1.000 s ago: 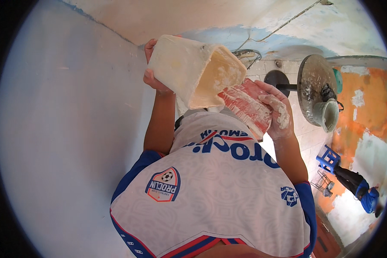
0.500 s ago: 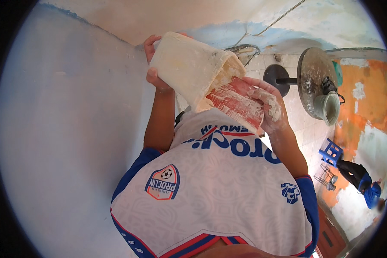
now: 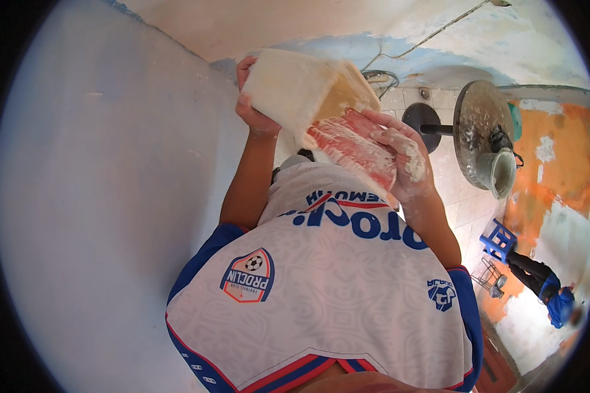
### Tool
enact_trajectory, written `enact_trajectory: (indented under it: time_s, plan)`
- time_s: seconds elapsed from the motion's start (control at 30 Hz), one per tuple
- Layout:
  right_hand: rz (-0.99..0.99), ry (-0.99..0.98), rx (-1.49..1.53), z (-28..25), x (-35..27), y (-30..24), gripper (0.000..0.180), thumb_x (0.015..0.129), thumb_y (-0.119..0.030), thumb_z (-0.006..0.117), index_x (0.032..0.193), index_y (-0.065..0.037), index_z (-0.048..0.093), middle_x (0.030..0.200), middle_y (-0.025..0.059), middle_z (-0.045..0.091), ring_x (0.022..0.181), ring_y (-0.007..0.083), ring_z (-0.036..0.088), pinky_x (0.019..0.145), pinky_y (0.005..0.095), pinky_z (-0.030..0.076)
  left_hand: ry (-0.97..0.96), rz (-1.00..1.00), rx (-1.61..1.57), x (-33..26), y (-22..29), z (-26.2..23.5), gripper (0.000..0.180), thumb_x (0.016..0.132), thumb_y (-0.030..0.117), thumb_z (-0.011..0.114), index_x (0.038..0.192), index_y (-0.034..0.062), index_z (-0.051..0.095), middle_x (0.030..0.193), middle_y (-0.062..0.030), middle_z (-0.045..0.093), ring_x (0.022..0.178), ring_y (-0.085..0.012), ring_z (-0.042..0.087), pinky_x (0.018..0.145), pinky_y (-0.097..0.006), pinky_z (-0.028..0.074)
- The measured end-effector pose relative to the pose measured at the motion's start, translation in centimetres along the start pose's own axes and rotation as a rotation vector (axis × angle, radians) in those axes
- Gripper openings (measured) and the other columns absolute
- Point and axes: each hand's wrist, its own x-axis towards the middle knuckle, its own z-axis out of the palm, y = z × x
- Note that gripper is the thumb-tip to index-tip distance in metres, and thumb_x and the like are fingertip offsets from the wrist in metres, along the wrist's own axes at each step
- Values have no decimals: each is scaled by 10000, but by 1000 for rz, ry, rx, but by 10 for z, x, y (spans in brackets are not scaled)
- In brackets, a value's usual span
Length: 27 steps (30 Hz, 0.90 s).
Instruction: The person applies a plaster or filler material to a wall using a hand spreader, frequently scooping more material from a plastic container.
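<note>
A cream-white, square-mouthed plastic bucket (image 3: 285,88) is tilted on its side in front of my chest, its opening turned to the right. My left hand (image 3: 254,111) is closed around its base end, with part of the fingers behind it. A red plastic spreader (image 3: 357,144), streaked with white paste, is in the grip of my right hand (image 3: 405,154). The spreader's far edge lies at the bucket's mouth, against or just inside the lower rim. White paste coats the fingers and back of my right hand.
Close on the left stands a pale blue-white wall (image 3: 111,196). To the right, a round pedestal table (image 3: 472,124) carries a grey-white bucket (image 3: 498,171) and a black bag (image 3: 500,139). Farther off are a blue stool (image 3: 498,240), a wire rack (image 3: 488,278) and a person in blue (image 3: 557,304).
The bucket has shifted slightly right and its mouth has turned a little. The spreader has moved slightly up and left against the bucket's mouth. Both hands keep their hold.
</note>
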Motion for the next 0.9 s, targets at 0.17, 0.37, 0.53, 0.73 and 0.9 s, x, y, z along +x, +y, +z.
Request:
enact_trajectory:
  time_s: [0.17, 0.37, 0.53, 0.73, 0.9]
  plan:
    - [-9, -66, -10, -2, 3, -4, 428, 931, 8, 504, 1341, 121, 550, 1291, 275, 650, 1104, 313, 709, 970, 380, 597, 28, -49, 38, -8, 0, 13, 700, 802, 584, 534, 1323, 127, 437, 1243, -126, 583, 1168, -288, 591, 939, -450, 541]
    - [37, 10, -91, -24, 2, -5, 437, 926, 11, 521, 1345, 132, 544, 1295, 279, 645, 1138, 322, 693, 988, 375, 587, 114, -49, 36, -6, 4, 9, 698, 815, 593, 524, 1313, 108, 459, 1243, -121, 587, 1170, -286, 586, 973, -444, 523]
    - [12, -131, 74, -8, 8, 9, 471, 930, 9, 518, 1383, 134, 493, 1360, 298, 594, 1161, 330, 679, 996, 402, 584, 69, -102, -189, -8, -8, -17, 697, 827, 602, 528, 1315, 107, 471, 1249, -120, 589, 1174, -290, 583, 988, -451, 516]
    - [55, -94, 84, 3, 7, 8, 483, 941, -4, 508, 1403, 134, 467, 1382, 298, 577, 1182, 343, 665, 1021, 402, 569, 83, -84, -113, -9, -2, -11, 762, 813, 634, 592, 1371, 128, 479, 1289, -98, 568, 1226, -297, 572, 1023, -476, 522]
    - [50, -95, 87, -4, 4, 9, 501, 957, -40, 534, 1416, 139, 446, 1423, 299, 549, 1257, 358, 620, 1075, 405, 533, 146, -34, 142, -10, 7, -4, 729, 836, 654, 507, 1336, 125, 483, 1289, -110, 557, 1239, -294, 555, 1021, -481, 503]
